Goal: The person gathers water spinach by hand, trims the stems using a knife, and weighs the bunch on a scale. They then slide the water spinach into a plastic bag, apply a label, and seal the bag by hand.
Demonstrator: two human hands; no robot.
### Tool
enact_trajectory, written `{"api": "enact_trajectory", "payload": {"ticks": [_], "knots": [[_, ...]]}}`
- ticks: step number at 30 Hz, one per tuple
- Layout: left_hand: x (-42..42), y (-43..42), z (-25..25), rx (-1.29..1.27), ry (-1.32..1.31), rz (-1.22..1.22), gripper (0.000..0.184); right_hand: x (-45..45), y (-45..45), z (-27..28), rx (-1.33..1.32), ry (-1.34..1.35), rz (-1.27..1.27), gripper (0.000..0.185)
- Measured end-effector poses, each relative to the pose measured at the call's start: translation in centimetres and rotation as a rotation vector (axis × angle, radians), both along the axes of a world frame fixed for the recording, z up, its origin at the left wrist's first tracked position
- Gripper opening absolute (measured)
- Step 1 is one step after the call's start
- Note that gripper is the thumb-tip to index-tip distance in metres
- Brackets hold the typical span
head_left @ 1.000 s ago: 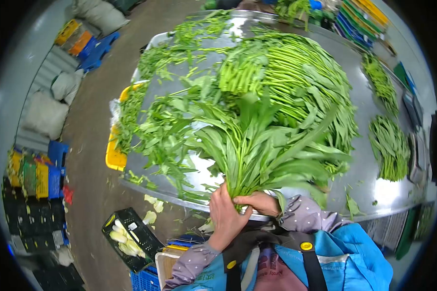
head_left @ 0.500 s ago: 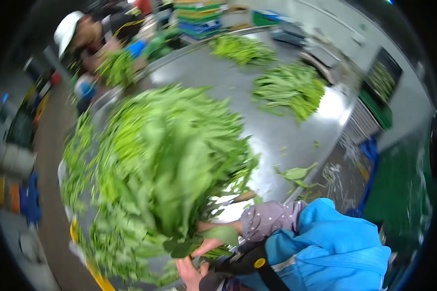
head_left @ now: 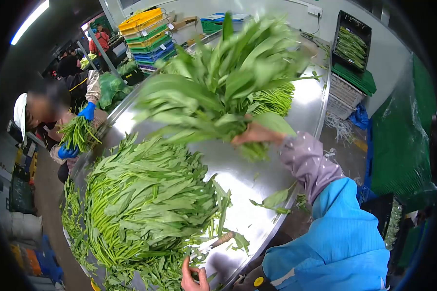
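My right hand [head_left: 258, 136] is wrapped round the stems of a bunch of leafy greens [head_left: 218, 82], raised over the metal table; its leaves fan out, blurred by movement. At the bottom edge, my left hand [head_left: 194, 277] is partly cut off, its fingers apart with nothing visible between them. Just beyond it lies a knife [head_left: 222, 240] with a wooden handle, its blade partly among loose leaves. A large pile of the same greens [head_left: 145, 199] covers the near left of the table, stems mostly toward the left.
The metal table [head_left: 238, 186] has a raised rim. More greens [head_left: 277, 99] lie behind the raised bunch. Across the left edge, a person in blue gloves [head_left: 87, 111] holds greens. Stacked crates [head_left: 148, 39] stand at the back. A black tray [head_left: 352, 41] tops crates at right.
My right hand has lifted the bunch away from the pile, up and toward the far side. My left hand has come off the stems and is now lower and apart. The view has shifted.
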State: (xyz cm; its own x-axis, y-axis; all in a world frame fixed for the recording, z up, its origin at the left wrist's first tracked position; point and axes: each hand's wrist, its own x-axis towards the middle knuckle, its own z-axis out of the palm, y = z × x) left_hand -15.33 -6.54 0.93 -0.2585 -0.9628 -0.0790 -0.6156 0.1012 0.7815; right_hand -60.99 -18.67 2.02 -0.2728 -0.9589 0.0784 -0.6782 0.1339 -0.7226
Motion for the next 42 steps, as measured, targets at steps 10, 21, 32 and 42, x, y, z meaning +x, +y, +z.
{"api": "enact_trajectory", "payload": {"ticks": [10, 21, 32, 42], "knots": [[3.3, 1.4, -5.1, 0.056, -0.036, 0.126, 0.039, -7.5, -1.6, -14.7, 0.275, 0.763, -0.428, 0.092], [9.7, 1.1, -4.4, 0.259, 0.213, 0.351, 0.023, -8.4, -0.8, -10.1, 0.269, 0.587, -0.283, 0.094], [22.0, 1.4, -0.8, -0.476, -0.939, 0.456, 0.055, 2.5, -4.0, -1.1, -0.047, 0.318, 0.047, 0.048], [20.9, 6.2, -2.2, -0.050, -0.098, 0.756, 0.023, 31.3, -7.7, 5.1, -0.413, 0.272, 0.801, 0.043]]}}
